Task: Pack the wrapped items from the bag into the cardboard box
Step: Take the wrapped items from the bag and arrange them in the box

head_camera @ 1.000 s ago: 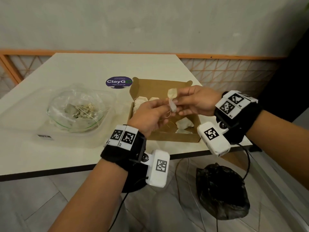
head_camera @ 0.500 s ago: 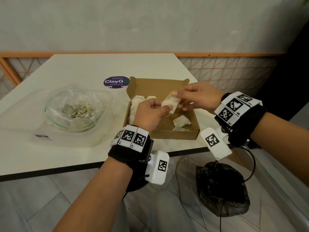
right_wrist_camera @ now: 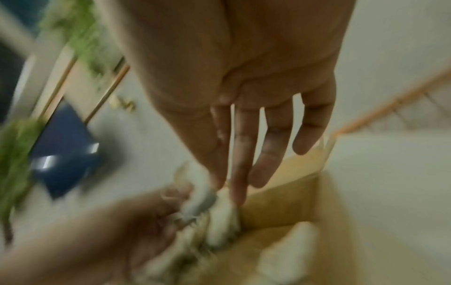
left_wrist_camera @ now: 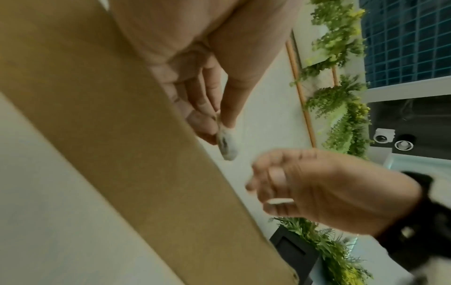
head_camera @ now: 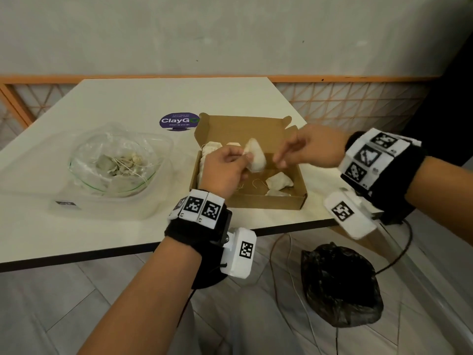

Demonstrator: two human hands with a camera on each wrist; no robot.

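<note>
Over the box: left hand (head_camera: 225, 170) pinches one wrapped item (head_camera: 256, 157) between thumb and fingertips, above the open cardboard box (head_camera: 258, 201).
Change: half a second ago both hands held this item; the right hand (head_camera: 312, 149) has let go and now sits just beside it, fingers loosely extended, holding nothing.
Box contents: other wrapped pieces (head_camera: 279, 180) already lie inside.
Bag: clear bag (head_camera: 117, 162), well left of the box, still holds more items.
Meaning: handover complete; placement by the left hand is judged next.
</note>
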